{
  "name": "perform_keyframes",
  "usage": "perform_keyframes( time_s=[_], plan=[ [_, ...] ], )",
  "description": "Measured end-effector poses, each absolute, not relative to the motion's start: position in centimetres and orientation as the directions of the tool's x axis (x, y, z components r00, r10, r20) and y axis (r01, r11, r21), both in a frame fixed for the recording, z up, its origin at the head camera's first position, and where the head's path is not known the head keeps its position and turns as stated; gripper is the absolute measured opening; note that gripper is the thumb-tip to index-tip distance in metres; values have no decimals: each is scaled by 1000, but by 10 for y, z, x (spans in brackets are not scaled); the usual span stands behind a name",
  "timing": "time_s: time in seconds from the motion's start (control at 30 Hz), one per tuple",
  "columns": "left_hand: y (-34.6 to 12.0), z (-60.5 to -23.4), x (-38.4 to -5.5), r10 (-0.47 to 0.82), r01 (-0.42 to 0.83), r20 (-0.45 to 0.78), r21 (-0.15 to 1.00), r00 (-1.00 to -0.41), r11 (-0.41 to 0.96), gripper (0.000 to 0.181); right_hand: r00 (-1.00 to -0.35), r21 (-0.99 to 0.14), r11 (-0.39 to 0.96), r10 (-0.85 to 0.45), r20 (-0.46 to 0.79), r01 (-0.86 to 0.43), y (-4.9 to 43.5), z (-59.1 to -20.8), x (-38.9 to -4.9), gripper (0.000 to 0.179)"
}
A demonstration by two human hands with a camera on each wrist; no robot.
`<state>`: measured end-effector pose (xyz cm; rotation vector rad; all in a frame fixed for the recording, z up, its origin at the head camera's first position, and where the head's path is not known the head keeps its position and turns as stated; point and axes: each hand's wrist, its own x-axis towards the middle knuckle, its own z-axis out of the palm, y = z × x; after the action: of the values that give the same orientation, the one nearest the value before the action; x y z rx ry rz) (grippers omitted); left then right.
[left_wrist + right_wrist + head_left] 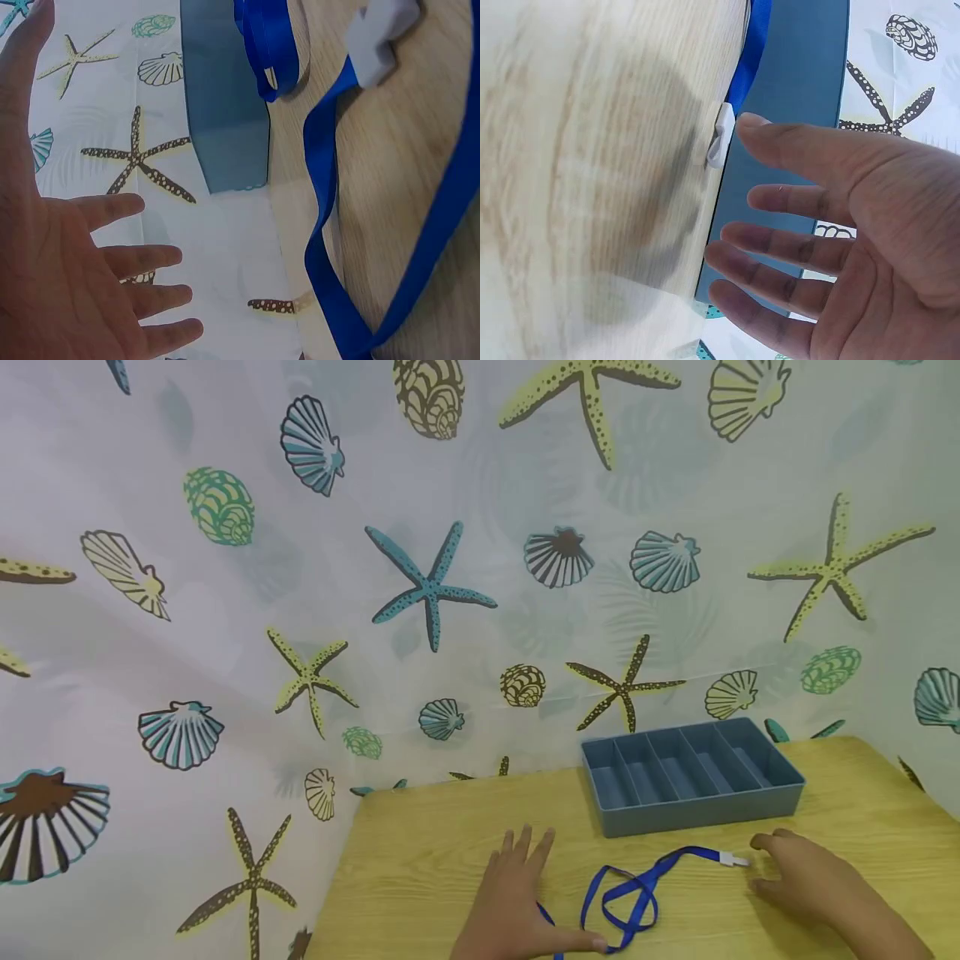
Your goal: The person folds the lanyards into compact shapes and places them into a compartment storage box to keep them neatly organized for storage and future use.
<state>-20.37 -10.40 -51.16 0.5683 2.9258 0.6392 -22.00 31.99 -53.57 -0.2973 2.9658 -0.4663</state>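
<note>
A blue lanyard (666, 863) with a white plastic clip (733, 859) lies in loose loops on the wooden table. My left hand (510, 902) is over the lanyard's left part, thumb stretched out toward its loops. In the left wrist view that hand (67, 270) has its fingers spread and straight, holding nothing. To the right of the clip is my right hand (813, 883), with nothing in its grasp. The right wrist view shows its fingers (780, 244) slightly bent and apart, the thumb close to the clip (720, 139); whether they touch cannot be told.
Behind the lanyard stands a grey-blue tray (697, 812) with several long compartments, close to the table's back edge. The wooden tabletop (420, 852) reaches out to the left. A white cloth (480, 710) printed with shells and starfish hangs behind and at the sides.
</note>
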Motion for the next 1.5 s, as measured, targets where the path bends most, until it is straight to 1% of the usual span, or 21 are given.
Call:
perform_keyframes(
  time_s=[0.13,0.33,0.6,0.7,0.77,0.93,1.1,1.5],
  plan=[
    [-96,-513,-205,404,354,-35,421,-914,835,124,-968,-336,921,-236,-81,-196,320,-537,-221,60],
    [-87,-513,-204,431,344,-104,450,-896,824,115,-961,-374,903,-262,-92,-210,319,-541,-222,53],
    [-69,-512,-207,460,392,-122,363,-879,845,105,-957,-374,903,-270,-108,-212,316,-538,-226,43],
    [-64,-514,-207,475,409,-134,344,-870,845,102,-958,-371,902,-271,-88,-221,314,-538,-228,35],
    [-62,-514,-207,492,430,-126,334,-861,838,99,-960,-369,901,-272,-66,-230,313,-540,-230,31],
    [-59,-513,-205,535,494,-66,304,-842,815,92,-959,-365,897,-282,-39,-249,310,-543,-237,30],
    [-54,-516,-206,559,536,-9,275,-829,798,81,-953,-363,891,-302,-24,-274,310,-548,-240,19],
    [-33,-525,-213,588,566,0,271,-809,779,72,-945,-389,876,-325,-42,-284,304,-547,-243,11]
  ],
)
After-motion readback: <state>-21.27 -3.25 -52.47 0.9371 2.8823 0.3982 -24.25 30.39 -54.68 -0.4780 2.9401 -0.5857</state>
